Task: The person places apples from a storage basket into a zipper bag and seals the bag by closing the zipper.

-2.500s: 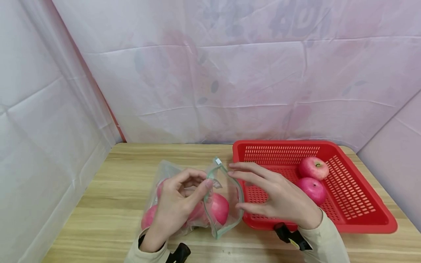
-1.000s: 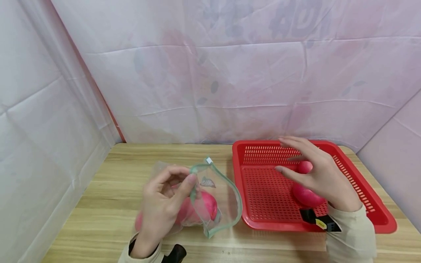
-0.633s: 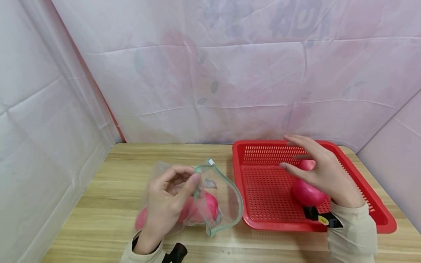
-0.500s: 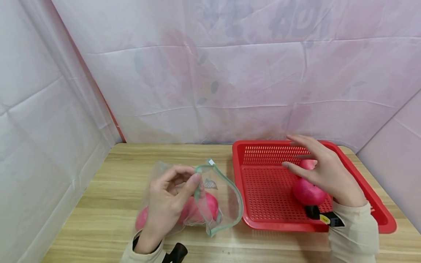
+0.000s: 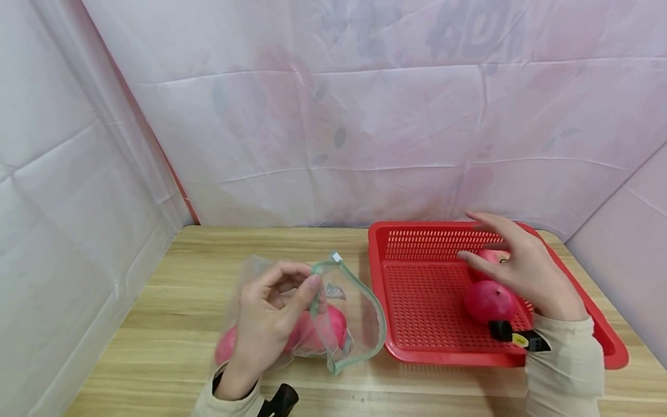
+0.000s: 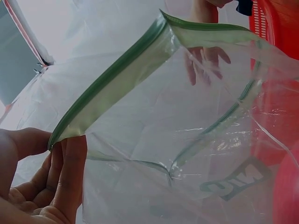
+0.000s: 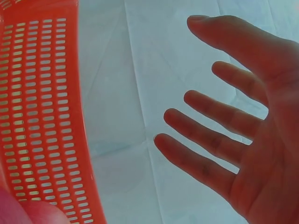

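Left hand (image 5: 268, 324) pinches a clear bag (image 5: 361, 315) bearing blurred grey print (image 6: 236, 178); spread right hand (image 5: 534, 281) hovers near apples (image 5: 490, 302).

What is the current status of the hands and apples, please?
Left hand pinching clear bag at its green-edged mouth. Right hand open, empty, over red basket. Two apples in basket, bagged apples alongside. Nothing visibly blocking right hand.
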The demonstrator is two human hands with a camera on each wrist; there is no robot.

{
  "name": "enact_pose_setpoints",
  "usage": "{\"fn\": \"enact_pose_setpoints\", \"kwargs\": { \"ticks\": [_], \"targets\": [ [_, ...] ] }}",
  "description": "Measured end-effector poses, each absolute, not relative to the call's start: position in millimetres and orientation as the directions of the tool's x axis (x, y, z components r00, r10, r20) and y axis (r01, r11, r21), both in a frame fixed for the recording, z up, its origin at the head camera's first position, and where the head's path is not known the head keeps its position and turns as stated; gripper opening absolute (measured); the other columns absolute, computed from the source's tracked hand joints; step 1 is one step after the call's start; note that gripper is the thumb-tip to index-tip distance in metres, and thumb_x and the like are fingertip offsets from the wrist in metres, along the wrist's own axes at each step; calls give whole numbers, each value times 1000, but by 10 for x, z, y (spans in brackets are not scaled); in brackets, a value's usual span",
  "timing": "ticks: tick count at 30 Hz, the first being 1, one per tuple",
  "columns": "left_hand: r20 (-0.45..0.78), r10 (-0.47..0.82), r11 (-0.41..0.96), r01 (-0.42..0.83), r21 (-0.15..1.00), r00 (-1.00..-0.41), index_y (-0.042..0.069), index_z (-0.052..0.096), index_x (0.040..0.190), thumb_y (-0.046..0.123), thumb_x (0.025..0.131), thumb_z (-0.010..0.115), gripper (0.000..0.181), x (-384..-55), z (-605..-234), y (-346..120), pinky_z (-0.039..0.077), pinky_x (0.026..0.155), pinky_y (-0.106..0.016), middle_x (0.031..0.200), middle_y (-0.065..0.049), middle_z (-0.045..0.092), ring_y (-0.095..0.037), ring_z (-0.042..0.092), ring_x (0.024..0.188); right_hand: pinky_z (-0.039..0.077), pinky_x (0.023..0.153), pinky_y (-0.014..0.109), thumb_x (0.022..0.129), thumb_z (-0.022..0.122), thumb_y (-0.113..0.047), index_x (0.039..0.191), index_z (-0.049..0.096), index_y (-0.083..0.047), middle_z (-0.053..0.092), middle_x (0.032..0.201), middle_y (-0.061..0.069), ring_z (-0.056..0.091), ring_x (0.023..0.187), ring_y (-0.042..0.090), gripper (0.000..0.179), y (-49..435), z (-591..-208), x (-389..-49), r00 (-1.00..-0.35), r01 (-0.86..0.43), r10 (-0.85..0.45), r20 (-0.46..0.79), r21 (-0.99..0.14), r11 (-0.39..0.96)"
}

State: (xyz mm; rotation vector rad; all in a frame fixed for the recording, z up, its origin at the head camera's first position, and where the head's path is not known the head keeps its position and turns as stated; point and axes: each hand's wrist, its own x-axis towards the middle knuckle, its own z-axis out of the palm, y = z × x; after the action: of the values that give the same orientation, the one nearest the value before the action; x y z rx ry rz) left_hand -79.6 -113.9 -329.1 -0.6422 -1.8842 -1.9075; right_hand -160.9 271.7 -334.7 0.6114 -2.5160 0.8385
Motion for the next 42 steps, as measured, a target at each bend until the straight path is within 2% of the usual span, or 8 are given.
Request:
{"fn": "enact_pose_setpoints", "kwargs": {
  "ticks": [4, 10, 13, 18, 22, 26, 33, 42],
  "targets": [
    [583, 50, -27, 582, 813, -811, -5, 68, 101, -9, 93, 66, 9, -804, -3288, -1131, 63, 62, -29, 88, -7, 71, -11, 72, 76, 46, 73, 0, 77, 89, -7, 148, 53, -26, 58, 139, -1, 53, 97, -22, 81, 2776, -3363, -1616, -849, -476, -235, 472, -493, 729],
    [587, 58, -33, 586, 809, -807, -5, 68, 102, -8, 94, 66, 9, -804, -3283, -1121, 62, 61, -29, 88, -10, 71, -11, 71, 75, 41, 79, -3, 80, 89, -12, 149, 51, -27, 59, 140, 10, 53, 97, -19, 81, 2869, -3406, -1661, -872, -437, -222, 437, -487, 756],
    [589, 57, -32, 588, 808, -806, -5, 68, 102, -9, 93, 66, 10, -805, -3289, -1117, 62, 60, -29, 88, -10, 71, -11, 71, 76, 36, 81, -2, 80, 88, -15, 150, 51, -25, 60, 138, 14, 65, 103, 5, 80, 2918, -3428, -1677, -874, -419, -211, 437, -459, 784],
    [574, 62, -30, 574, 819, -816, -4, 69, 101, -8, 93, 66, 9, -805, -3289, -1109, 62, 60, -29, 87, -9, 71, -11, 71, 75, 33, 82, 9, 82, 87, -20, 150, 51, -19, 61, 136, 19, 61, 113, 42, 77, 3010, -3463, -1700, -887, -379, -183, 425, -440, 814],
    [563, 78, -49, 561, 826, -822, -4, 68, 102, -7, 94, 66, 9, -799, -3295, -1101, 62, 59, -31, 86, -11, 71, -12, 71, 74, 44, 91, 32, 84, 86, -22, 150, 50, -17, 59, 138, 23, 57, 117, 46, 75, 3068, -3495, -1703, -908, -333, -151, 390, -455, 826],
    [553, 90, -70, 549, 833, -828, -4, 67, 103, -6, 95, 65, 9, -796, -3314, -1090, 62, 59, -31, 86, -11, 71, -13, 71, 73, 42, 92, 60, 85, 85, -22, 149, 50, -12, 56, 140, 26, 52, 123, 48, 74, 3105, -3517, -1689, -916, -314, -138, 376, -459, 831],
    [548, 93, -82, 542, 836, -831, -4, 67, 103, -6, 95, 65, 9, -794, -3319, -1088, 62, 60, -31, 85, -12, 70, -13, 71, 72, 40, 94, 69, 86, 83, -27, 146, 52, -6, 55, 138, 30, 48, 123, 53, 70, 3195, -3542, -1731, -916, -315, -161, 368, -408, 857],
    [535, 88, -75, 530, 845, -840, -4, 68, 103, -6, 95, 66, 9, -806, -3313, -1077, 62, 59, -31, 89, -4, 70, -11, 70, 76, 48, 89, 66, 86, 82, -27, 138, 57, 1, 62, 126, 32, 60, 111, 52, 64, 3316, -3639, -1875, -912, -346, -257, 320, -261, 901]
  ]
}}
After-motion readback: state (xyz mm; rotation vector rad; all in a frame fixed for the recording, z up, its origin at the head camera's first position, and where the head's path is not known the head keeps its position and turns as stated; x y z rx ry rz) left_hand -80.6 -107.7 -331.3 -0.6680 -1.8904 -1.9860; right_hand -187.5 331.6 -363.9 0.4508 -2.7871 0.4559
